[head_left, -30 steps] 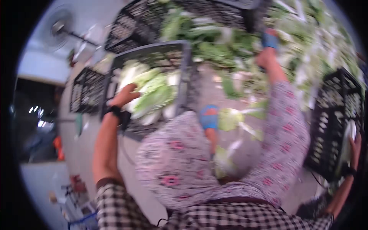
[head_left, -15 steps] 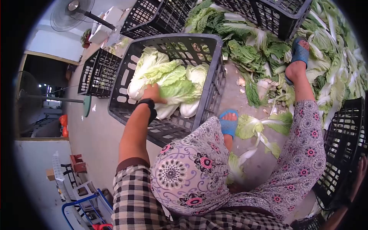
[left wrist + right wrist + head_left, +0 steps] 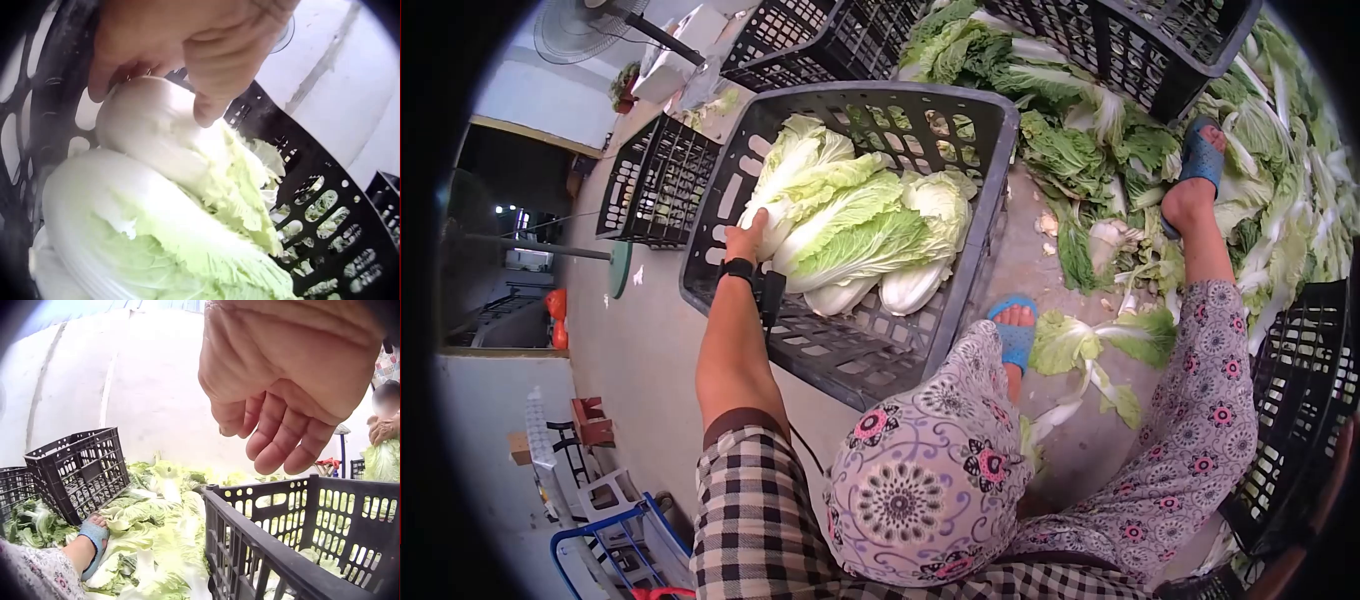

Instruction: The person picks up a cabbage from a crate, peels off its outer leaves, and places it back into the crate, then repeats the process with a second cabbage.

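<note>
Several napa cabbages (image 3: 855, 235) lie side by side in a black plastic crate (image 3: 865, 365), their white bases toward the left and front. At the crate's left side, my left hand (image 3: 745, 240) grips the base of the rear one. The left wrist view shows thumb and fingers on opposite sides of that cabbage's white base (image 3: 147, 119), with another napa cabbage (image 3: 125, 212) alongside. My right hand (image 3: 287, 394) hangs above a second black crate (image 3: 250, 540), fingers loosely curled and nothing in them. That crate stands at the right edge of the head view.
Loose cabbage leaves (image 3: 1090, 150) are heaped at the back and right; more leaves (image 3: 1090, 345) lie between the feet in blue slippers (image 3: 1015, 330). Other black crates (image 3: 665, 185) stand behind and left. A person (image 3: 384, 425) holds a cabbage at far right.
My left hand has shifted from over the middle cabbage to the rear cabbage's base. My right hand held a pale, long thing by the right crate a second ago and now holds nothing.
</note>
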`<state>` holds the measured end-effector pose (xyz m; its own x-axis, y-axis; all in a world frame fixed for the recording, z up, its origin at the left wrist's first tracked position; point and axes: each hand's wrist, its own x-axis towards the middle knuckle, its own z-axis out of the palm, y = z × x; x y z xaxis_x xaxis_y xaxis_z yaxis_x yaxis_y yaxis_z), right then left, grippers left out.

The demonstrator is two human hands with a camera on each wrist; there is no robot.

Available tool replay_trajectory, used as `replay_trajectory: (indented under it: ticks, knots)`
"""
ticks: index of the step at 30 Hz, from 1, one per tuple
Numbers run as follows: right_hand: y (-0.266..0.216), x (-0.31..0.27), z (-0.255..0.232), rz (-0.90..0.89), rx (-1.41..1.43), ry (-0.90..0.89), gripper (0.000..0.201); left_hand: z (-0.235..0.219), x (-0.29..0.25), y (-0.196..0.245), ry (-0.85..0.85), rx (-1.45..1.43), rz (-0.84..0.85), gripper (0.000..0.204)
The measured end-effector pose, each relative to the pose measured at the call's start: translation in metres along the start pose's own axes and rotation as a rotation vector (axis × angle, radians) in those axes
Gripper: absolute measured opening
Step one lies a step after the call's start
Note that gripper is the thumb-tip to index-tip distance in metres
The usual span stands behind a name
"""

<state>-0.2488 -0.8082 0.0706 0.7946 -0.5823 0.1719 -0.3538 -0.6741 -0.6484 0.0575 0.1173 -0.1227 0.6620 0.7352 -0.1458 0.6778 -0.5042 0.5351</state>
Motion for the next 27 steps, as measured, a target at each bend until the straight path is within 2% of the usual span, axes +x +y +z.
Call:
replay_trajectory:
  ticks: [2,3,6,8,10,13,14,16,17,18,21,22,24,25,26,27]
  knots:
    - [-0.005,0.001,-0.001,-0.014,-0.015,-0.004,0.028,-0.004,-0.006,0.004,-0.019,-0.002,-0.025,0.093]
    - [-0.007,0.002,-0.002,-0.023,-0.023,-0.007,0.027,-0.016,-0.015,0.009,-0.067,0.007,0.016,0.086]
    - [-0.024,-0.001,0.014,-0.037,0.014,0.029,0.025,-0.048,-0.013,0.023,-0.274,0.004,-0.018,0.074]
    - [-0.034,0.001,0.029,-0.030,0.062,0.046,0.030,-0.042,-0.030,0.033,-0.207,-0.022,0.042,0.067]
    - [-0.028,0.003,0.031,-0.025,0.085,0.026,0.031,-0.034,-0.040,0.042,-0.289,-0.209,-0.031,0.067]
    - [-0.014,0.003,0.043,-0.028,0.139,-0.018,0.032,-0.040,-0.046,0.034,-0.340,-0.123,-0.002,0.066]
    - [-0.008,0.003,0.048,-0.030,0.165,-0.031,0.032,-0.037,-0.047,0.030,-0.391,-0.230,-0.058,0.069]
    - [0.007,0.003,0.060,-0.029,0.220,-0.055,0.033,-0.030,-0.072,0.043,-0.363,-0.277,-0.063,0.074]
    - [0.014,0.004,0.064,-0.037,0.245,-0.066,0.033,-0.026,-0.071,0.048,-0.459,-0.295,-0.031,0.076]
    - [0.017,0.003,0.068,-0.053,0.264,-0.079,0.034,-0.019,-0.068,0.049,-0.435,-0.346,-0.031,0.076]
    - [-0.015,-0.015,0.083,-0.158,0.296,-0.084,0.028,0.004,-0.061,0.048,-0.375,-0.526,-0.014,0.076]
    - [-0.027,-0.024,0.087,-0.132,0.326,-0.089,0.030,0.007,-0.071,0.050,-0.297,-0.563,0.028,0.071]
    - [-0.029,-0.026,0.094,-0.160,0.326,-0.183,0.025,0.003,-0.089,0.058,-0.226,-0.653,0.043,0.066]
    - [-0.031,-0.032,0.096,-0.129,0.321,-0.195,0.025,0.000,-0.099,0.064,-0.121,-0.677,0.031,0.062]
    - [-0.049,-0.040,0.100,-0.101,0.316,-0.210,0.026,-0.014,-0.104,0.069,-0.218,-0.718,0.065,0.061]
    - [-0.059,-0.044,0.102,-0.123,0.311,-0.235,0.027,-0.025,-0.111,0.077,-0.159,-0.735,0.147,0.059]
